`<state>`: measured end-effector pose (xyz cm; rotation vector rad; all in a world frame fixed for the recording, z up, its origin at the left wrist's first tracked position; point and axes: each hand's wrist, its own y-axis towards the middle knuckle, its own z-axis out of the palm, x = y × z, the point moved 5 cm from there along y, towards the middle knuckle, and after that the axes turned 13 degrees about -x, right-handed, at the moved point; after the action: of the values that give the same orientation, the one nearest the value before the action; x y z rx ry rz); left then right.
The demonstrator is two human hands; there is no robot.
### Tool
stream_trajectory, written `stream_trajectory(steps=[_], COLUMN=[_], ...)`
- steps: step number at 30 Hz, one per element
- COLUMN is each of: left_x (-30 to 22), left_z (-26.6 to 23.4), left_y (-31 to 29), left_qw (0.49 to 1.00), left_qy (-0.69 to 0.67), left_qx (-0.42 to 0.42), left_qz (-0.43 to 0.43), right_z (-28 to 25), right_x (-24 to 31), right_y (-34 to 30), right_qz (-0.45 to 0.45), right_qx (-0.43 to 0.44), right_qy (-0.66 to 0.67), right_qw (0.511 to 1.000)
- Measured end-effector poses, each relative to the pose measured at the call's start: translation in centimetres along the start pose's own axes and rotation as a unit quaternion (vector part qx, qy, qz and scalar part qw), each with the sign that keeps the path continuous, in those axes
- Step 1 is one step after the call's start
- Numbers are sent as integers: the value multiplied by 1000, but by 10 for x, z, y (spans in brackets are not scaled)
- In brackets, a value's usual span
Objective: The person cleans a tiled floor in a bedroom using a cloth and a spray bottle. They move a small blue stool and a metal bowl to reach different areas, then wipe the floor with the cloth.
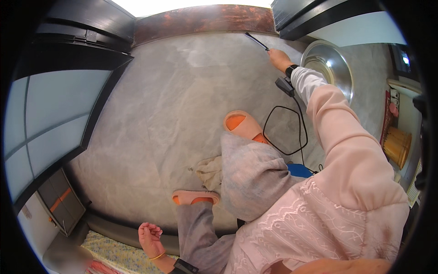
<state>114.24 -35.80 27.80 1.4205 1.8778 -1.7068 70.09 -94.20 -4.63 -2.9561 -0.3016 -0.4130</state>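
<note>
My right hand [279, 60] reaches far forward on an outstretched arm, its fingers closed round one end of a slim black stick-like tool [256, 41]. The tool's free end points toward the far left, just short of the wooden threshold; its exact kind is too small to make out. Beside that hand, to the right, stands a large shiny metal basin [349, 77]. My left hand [150, 239] is raised at the lower left, fingers loosely bent, with nothing visible in it. A yellow bangle circles that wrist.
A reddish-brown threshold [205, 19] crosses the far side between black-framed doors [64, 105]. A black box [284, 86] with a looped cable [306, 137] is near my right forearm. Orange slippers [248, 125] are on my feet, a beige cloth [210, 171] between them. A yellow bucket-like container [397, 146] stands right.
</note>
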Motion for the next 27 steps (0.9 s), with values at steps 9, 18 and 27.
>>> stream_trajectory(steps=[9, 18, 27], left_x=[5, 4, 9], left_z=[7, 26, -17], left_y=[9, 21, 22], left_qw=[1000, 999, 998], left_qy=[-1, 10, -30], left_qx=[-2, 3, -27], left_qz=[-20, -44, -48], right_z=[-1, 28, -11], right_x=[11, 78, 19], right_y=[50, 74, 78], right_qz=[-145, -155, -162], right_qx=[32, 23, 97], right_qy=[-23, 17, -50], right_qw=[989, 988, 981])
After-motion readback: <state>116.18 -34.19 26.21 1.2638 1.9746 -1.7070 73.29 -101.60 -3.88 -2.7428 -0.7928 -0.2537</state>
